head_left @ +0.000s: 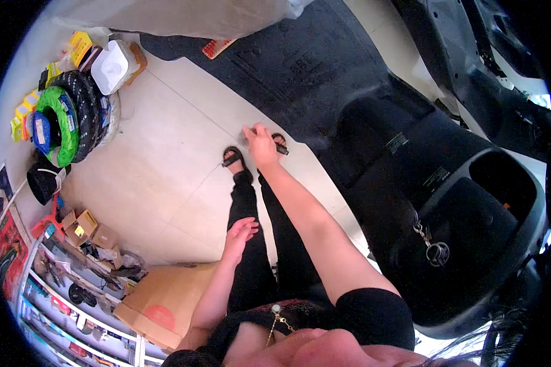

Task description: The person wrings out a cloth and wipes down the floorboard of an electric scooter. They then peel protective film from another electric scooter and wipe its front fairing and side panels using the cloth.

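A pale tiled floor (165, 122) spreads across the room, with a low white shelf (81, 319) along the lower left, crowded with small goods. Nearest is the person's own black top (373, 318) with a pendant (277, 308) hanging in front. On the right, close by, the dark upper part of a black scooter body (379, 159) carries a key ring (436, 253) on a short chain. The left hand (242, 237) hangs in front of the black trousers (243, 202), its fingers loosely bent and slightly apart. Beside that forearm stands a large cardboard box (165, 293). The right hand (261, 145) reaches farther out, partly covering one sandalled foot, near the scooter's edge; its fingers are bent, and whether they close on anything I cannot tell. Farther off, at left, a green-wrapped tyre (70, 125) leans by dark tyres (82, 92) and a white tub (110, 67). A red brush (216, 48) lies on the scooter's dark footboard (275, 64), beside a translucent sheet (196, 18).
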Tool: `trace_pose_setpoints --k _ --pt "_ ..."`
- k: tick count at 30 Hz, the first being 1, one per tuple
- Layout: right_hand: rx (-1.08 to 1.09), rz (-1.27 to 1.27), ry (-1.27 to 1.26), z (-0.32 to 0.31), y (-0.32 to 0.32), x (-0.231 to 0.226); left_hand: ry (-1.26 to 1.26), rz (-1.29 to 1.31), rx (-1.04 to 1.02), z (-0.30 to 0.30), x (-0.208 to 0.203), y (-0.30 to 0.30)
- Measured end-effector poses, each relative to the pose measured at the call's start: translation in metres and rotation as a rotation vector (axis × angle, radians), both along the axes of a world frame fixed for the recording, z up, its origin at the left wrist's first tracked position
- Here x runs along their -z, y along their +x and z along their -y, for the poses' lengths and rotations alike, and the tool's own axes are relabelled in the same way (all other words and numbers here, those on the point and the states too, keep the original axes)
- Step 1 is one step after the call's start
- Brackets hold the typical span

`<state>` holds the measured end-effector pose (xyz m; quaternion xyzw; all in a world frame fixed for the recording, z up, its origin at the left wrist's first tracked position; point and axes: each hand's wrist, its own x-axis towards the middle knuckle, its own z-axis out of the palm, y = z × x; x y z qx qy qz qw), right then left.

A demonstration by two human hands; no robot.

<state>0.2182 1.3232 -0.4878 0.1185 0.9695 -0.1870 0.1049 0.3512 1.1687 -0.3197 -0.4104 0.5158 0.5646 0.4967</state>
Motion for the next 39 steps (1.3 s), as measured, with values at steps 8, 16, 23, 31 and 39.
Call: trace_pose_setpoints --k 8,16,23,31,39 --pt "0.493 -0.419 0.127 -0.183 -0.100 -0.004 -0.067 -0.065 0.015 0.019 0.008 0.014" --pt "0.022 -0.002 0.055 -0.011 0.039 0.007 -0.009 -0.021 0.112 0.023 0.012 0.034" --pt "0.349 -0.273 0.030 -0.133 -0.104 -0.020 -0.080 -0.144 0.087 0.047 0.013 0.016" --pt "0.202 -0.433 0.450 -0.133 -0.100 -0.020 -0.112 -0.048 0.142 0.044 0.036 0.016" --pt "0.140 -0.266 0.648 -0.216 -0.104 -0.012 -0.165 -0.035 0.180 0.049 0.042 0.002"
